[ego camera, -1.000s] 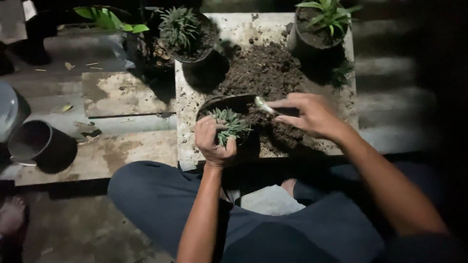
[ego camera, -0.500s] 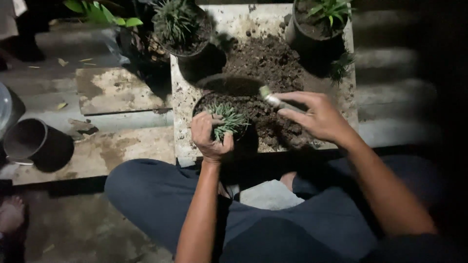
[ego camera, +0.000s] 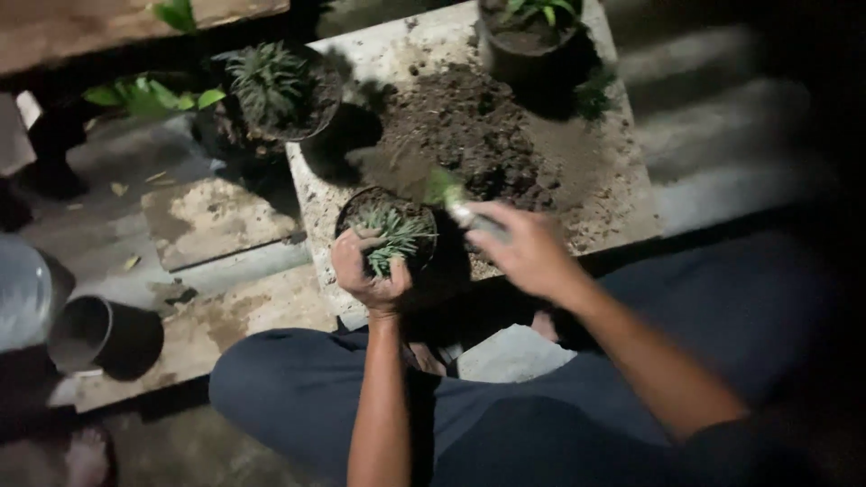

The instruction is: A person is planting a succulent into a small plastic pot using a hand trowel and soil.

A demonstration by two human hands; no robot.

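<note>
Fingers (ego camera: 356,248) of the left hand (ego camera: 365,271) curl around the small spiky plant (ego camera: 394,236) in the black pot (ego camera: 424,261), centre frame; right hand (ego camera: 528,252) grips a blurred trowel (ego camera: 456,203) beside the soil heap (ego camera: 469,135).

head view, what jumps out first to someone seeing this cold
The left hand grips a small spiky green plant in a dark pot at centre. Beside it the right hand, blurred, holds a small scoop. Behind them a heap of dark soil covers the pale slab.
</note>
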